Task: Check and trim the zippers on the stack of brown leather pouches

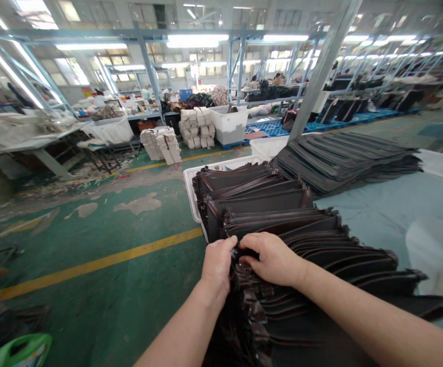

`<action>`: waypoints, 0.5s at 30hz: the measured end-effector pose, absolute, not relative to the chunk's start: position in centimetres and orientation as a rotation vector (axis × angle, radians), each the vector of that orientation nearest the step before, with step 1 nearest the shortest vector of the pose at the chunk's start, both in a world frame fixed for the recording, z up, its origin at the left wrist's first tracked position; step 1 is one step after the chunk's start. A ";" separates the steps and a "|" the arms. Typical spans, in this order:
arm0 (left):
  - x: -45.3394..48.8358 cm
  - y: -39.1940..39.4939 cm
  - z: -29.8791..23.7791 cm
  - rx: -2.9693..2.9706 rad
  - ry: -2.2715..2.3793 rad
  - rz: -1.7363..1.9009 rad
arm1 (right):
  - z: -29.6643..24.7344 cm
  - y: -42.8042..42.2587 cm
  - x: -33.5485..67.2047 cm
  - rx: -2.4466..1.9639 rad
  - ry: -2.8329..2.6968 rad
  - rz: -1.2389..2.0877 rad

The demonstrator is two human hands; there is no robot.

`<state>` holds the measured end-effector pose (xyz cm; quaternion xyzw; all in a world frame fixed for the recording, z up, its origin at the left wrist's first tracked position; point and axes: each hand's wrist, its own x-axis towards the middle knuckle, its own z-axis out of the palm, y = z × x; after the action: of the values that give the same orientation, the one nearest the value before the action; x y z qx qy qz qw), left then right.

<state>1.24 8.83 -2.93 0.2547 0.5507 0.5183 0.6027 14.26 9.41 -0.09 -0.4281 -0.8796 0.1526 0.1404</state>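
Observation:
A long fanned stack of dark brown leather pieces (282, 214) runs from a white tray (191, 178) toward me. My left hand (217, 267) grips the near left edge of the stack, its fingers curled round the ends of several pieces. My right hand (273, 257) lies right beside it on top of the same stack, fingers bent and pressed onto the pieces. Both hands touch the leather at the stack's left edge, almost meeting each other.
A second pile of flat grey-black sheets (343, 158) lies on the blue-grey table (378, 209) behind. A metal post (321, 71) rises by it. Left is green floor with a yellow line (103, 262), stacked bundles (162, 145), a white bin (229, 125) and a green object (19, 351).

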 end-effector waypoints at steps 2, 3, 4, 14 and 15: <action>1.2 8.6 -3.0 0.597 1.265 1.197 | -0.2 9.4 14.3 -1.231 -2.536 0.431; 1.2 8.5 -3.1 0.605 1.256 1.191 | -0.2 9.4 14.3 -1.232 -2.532 0.429; 1.1 8.3 -3.2 0.616 1.242 1.184 | -0.2 9.5 14.3 -1.236 -2.527 0.433; 1.0 7.0 -3.1 0.602 1.074 1.169 | -0.2 9.6 14.2 -1.294 -2.407 0.557; 1.0 6.9 -3.1 0.600 1.058 1.171 | -0.3 9.7 14.2 -1.305 -2.366 0.596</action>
<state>0.98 6.89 -3.12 0.2656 0.4682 0.5184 0.6644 14.22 9.70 -0.29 -0.4633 -0.8401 0.2117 0.1863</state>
